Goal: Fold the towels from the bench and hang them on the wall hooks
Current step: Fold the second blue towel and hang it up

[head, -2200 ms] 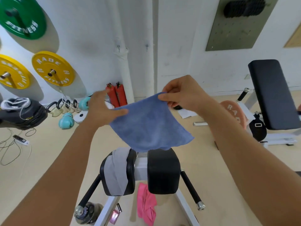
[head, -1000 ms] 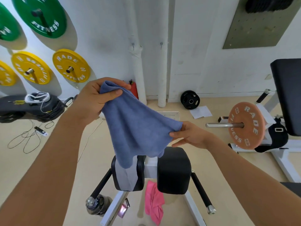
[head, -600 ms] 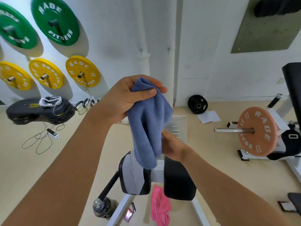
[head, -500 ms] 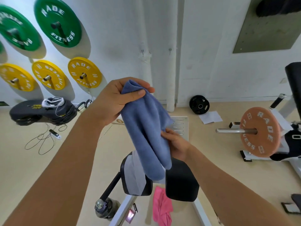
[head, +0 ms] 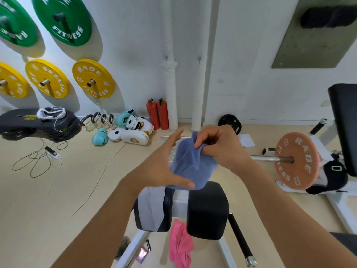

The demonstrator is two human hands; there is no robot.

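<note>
Blue towel [head: 190,165] is bunched up in mid-air above the bench, folded over on itself, between my two hands. My right hand [head: 220,146] grips its top edge, fingers curled and pinching the cloth near one corner. My left hand [head: 164,167] is spread flat, fingers straight, thumb lying against the towel's lower edge, palm facing the cloth on its left side. Below, the bench [head: 179,204] shows two black roller pads; a grey towel [head: 151,207] is draped over the left pad, the right black pad [head: 206,209] is bare. A pink towel [head: 180,246] lies crumpled on the floor just under the pads, beside the white frame. On the white wall straight ahead are two small hooks [head: 166,57], one by the taped white pipe [head: 171,89] and one further right, nothing hanging on either. Left wall carries green weight plates [head: 63,18] above yellow weight plates [head: 92,78] on pegs. Along the skirting sit two red extinguishers [head: 158,115], teal boxing gloves [head: 99,136] and white focus pads [head: 131,134]. To the right, an orange plate [head: 295,161] sits on a bar next to another black bench pad [head: 345,128]. Cables [head: 38,161] trail over the tan floor at left.
</note>
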